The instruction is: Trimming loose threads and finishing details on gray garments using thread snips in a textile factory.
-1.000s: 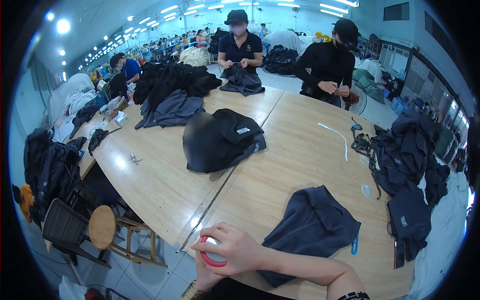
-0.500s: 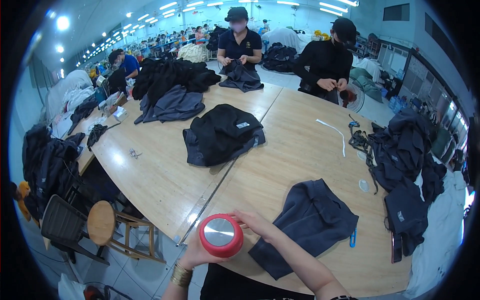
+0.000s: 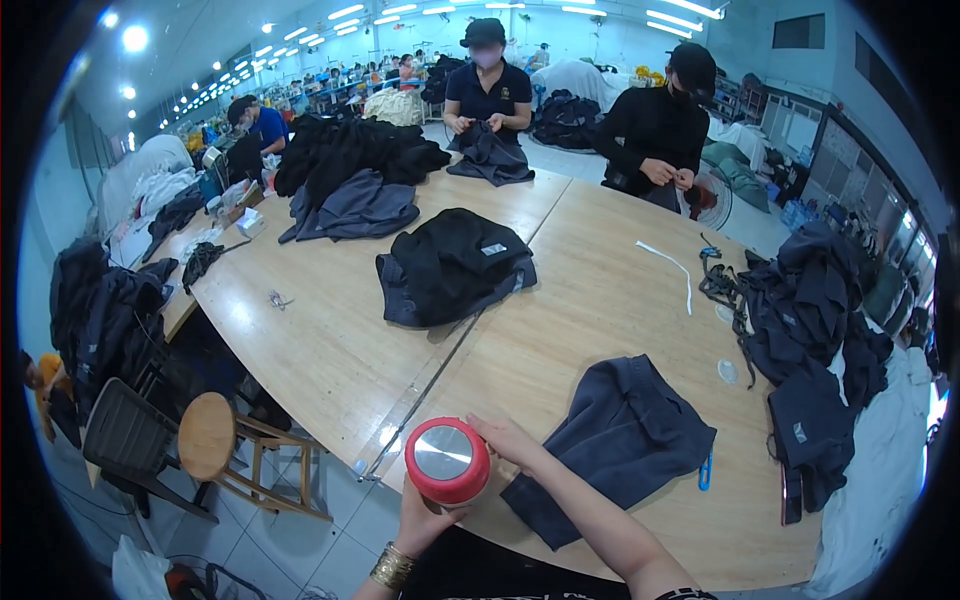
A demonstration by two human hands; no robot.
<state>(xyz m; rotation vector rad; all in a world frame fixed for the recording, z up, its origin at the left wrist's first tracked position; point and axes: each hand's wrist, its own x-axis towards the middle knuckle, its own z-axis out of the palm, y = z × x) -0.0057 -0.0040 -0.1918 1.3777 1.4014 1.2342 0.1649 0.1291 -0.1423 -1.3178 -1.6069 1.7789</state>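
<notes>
A red round container with a shiny silver disc on its upward end is held above the table's near edge. My left hand grips it from below and the left, most of its fingers hidden behind it. At its upper right side, my right hand curls against the container, fingertips partly hidden. Beneath my right forearm lies a dark grey garment on the wooden table. Farther off, a black garment with a small pale label lies bunched across the table seam.
A blue cutter-like tool lies right of the grey garment. Dark garments and cords line the right edge; a white strip lies nearby. A wooden stool and dark chair stand left. Two people work across the table beside a dark cloth pile.
Both my hands and the red container have shifted slightly up and right in the picture. The left wrist has moved right, and the whole view has moved a little.
</notes>
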